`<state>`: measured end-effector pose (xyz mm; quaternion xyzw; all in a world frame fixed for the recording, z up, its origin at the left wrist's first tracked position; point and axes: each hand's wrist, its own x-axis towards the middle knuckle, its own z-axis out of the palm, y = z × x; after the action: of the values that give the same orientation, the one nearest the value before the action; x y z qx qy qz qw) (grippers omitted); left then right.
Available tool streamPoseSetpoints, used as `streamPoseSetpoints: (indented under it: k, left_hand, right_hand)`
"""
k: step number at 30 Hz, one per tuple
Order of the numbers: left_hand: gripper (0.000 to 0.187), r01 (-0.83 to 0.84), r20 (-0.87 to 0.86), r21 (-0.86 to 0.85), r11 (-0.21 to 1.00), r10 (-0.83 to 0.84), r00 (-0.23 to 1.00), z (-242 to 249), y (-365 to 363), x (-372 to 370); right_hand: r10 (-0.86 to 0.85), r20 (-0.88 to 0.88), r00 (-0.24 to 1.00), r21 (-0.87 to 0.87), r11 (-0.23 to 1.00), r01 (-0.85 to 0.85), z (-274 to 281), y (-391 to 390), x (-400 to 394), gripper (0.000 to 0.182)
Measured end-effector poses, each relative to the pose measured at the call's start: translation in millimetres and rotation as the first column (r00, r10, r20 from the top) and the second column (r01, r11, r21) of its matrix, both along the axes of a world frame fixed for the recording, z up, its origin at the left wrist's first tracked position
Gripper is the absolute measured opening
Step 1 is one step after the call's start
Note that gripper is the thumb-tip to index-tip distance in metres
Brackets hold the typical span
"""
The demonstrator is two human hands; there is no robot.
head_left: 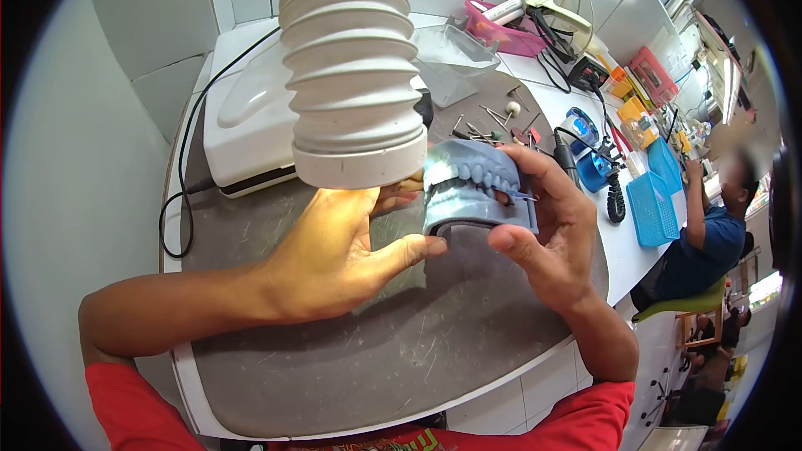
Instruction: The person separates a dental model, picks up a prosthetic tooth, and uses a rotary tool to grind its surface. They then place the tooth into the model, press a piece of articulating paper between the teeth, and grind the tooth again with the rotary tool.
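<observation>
A blue-grey dental model (472,179), upper and lower jaws with the teeth facing each other, is held up over the grey work mat. On its right side, my right hand (555,230) grips it with the fingers behind and the thumb at the lower front. My left hand (351,255) holds the opposite side, its thumb at the lower left corner. The fingers of that hand are partly hidden by the white ribbed suction hose (351,67) and the model. A small bluish, pointed piece (522,196) sticks out at the model's right side.
Rotary burs (480,131) lie on the mat (334,376) behind the model. A white machine (251,121) stands left of the hose, a clear tray (451,63) behind. Rightward are a pink basket (505,33), a blue basket (652,209) and a seated person (710,238).
</observation>
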<state>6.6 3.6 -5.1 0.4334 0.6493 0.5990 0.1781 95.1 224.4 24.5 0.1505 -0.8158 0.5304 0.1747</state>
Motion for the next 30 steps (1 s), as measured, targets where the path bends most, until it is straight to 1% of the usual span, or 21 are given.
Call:
streamPoseSetpoints:
  k: [1,3,4,6,7,8,9,10,11,12,14,18,21,22,24,25,26,27,28,29,30]
  left_hand:
    - [0.073,0.002,-0.001,0.002,1.0,-0.002,1.0,-0.3,2.1,1.8]
    - [0.077,-0.04,0.191,0.091,0.995,0.022,0.981,2.4,6.7,6.9]
    - [0.077,-0.042,0.188,0.093,0.995,0.023,0.982,6.0,5.4,8.2]
    - [0.08,-0.102,0.325,-0.072,0.992,0.12,0.938,13.5,1.1,10.5]
    - [0.076,-0.119,0.313,-0.008,0.993,0.116,0.943,9.3,0.6,10.3]
    - [0.076,-0.117,0.311,-0.01,0.993,0.114,0.943,11.6,-0.8,8.1]
    - [0.073,-0.006,0.576,-0.019,1.0,0.016,0.817,18.6,-3.0,6.8]
    - [0.069,0.102,0.791,0.003,0.995,-0.065,0.608,22.0,-3.9,6.0]
    - [0.062,0.096,0.737,0.021,0.995,-0.08,0.671,14.1,-1.4,9.2]
    - [0.062,0.1,0.746,0.014,0.995,-0.077,0.662,13.4,0.1,9.6]
    - [0.061,0.058,0.627,0.008,0.998,-0.05,0.777,9.8,2.6,10.0]
    - [0.061,0.014,0.638,-0.022,1.0,0.003,0.77,11.3,0.3,11.5]
    - [0.061,-0.024,0.654,-0.023,0.999,0.033,0.756,14.6,0.5,14.1]
    - [0.061,-0.022,0.654,-0.021,1.0,0.03,0.756,13.9,-0.5,18.0]
    - [0.057,-0.111,0.566,-0.012,0.994,0.099,0.819,11.5,-1.5,26.8]
    - [0.052,-0.032,0.353,-0.083,0.996,0.06,0.934,12.3,-2.6,25.0]
    - [0.047,0.029,0.122,-0.167,0.986,-0.008,0.992,14.0,-3.4,23.5]
    - [0.042,0.012,-0.135,-0.154,0.988,-0.033,0.99,17.4,-1.1,26.2]
    - [0.042,0.025,-0.136,-0.153,0.988,-0.046,0.99,15.1,2.6,27.1]
    - [0.044,0.021,-0.432,-0.129,0.991,-0.076,0.899,9.8,6.9,27.8]
    - [0.047,0.025,-0.687,-0.102,0.994,-0.088,0.722,6.4,11.1,29.1]
  right_hand:
    - [-0.002,-0.001,1.0,0.002,1.0,0.002,-0.5,-0.1,0.5,0.067]
    - [-0.012,-0.012,1.0,-0.064,0.998,0.011,-3.1,-3.6,-0.3,0.067]
    - [-0.01,-0.015,1.0,-0.062,0.998,0.009,-4.6,-6.6,-2.9,0.067]
    - [-0.148,-0.283,0.948,-0.088,0.988,0.128,-7.9,-11.9,-7.4,0.046]
    - [-0.149,-0.285,0.947,-0.089,0.988,0.129,-7.8,-6.9,-7.4,0.046]
    - [-0.133,-0.358,0.924,0.136,0.972,0.192,-7.3,2.2,-6.8,0.034]
    - [-0.1,-0.42,0.902,0.348,0.9,0.262,-7.6,6.9,-6.4,0.022]
    - [-0.106,-0.417,0.903,0.344,0.901,0.264,-8.4,2.5,-7.7,0.022]
    - [-0.111,-0.39,0.914,0.347,0.902,0.258,-9.2,-6.5,-9.5,0.017]
    - [-0.119,-0.358,0.926,0.349,0.903,0.251,-10.9,-12.0,-9.9,0.011]
    - [-0.105,-0.339,0.935,0.391,0.888,0.242,-16.5,-10.9,-14.2,0.014]
    - [-0.119,-0.298,0.947,0.327,0.919,0.219,-24.2,-9.4,-26.7,0.013]
    - [-0.149,-0.083,0.985,-0.024,0.989,0.148,-27.4,-6.5,-29.5,0.014]
    - [-0.151,-0.084,0.985,-0.022,0.988,0.15,-24.8,-5.6,-29.4,0.014]
    - [-0.205,0.079,0.976,-0.167,0.962,0.216,-19.5,-1.3,-30.2,0.016]
    - [-0.226,0.086,0.97,-0.178,0.955,0.238,-18.3,1.9,-31.5,0.017]
    - [-0.237,0.085,0.968,-0.176,0.953,0.248,-16.9,5.2,-32.9,0.017]
    - [-0.245,0.051,0.968,-0.164,0.954,0.25,-15.5,8.4,-34.6,0.018]
    - [-0.252,0.018,0.968,-0.151,0.956,0.252,-14.8,12.0,-36.7,0.018]
    - [-0.222,-0.059,0.973,-0.175,0.962,0.209,-17.1,16.3,-40.5,0.016]
    - [-0.232,-0.058,0.971,-0.176,0.96,0.219,-17.6,20.2,-41.9,0.016]
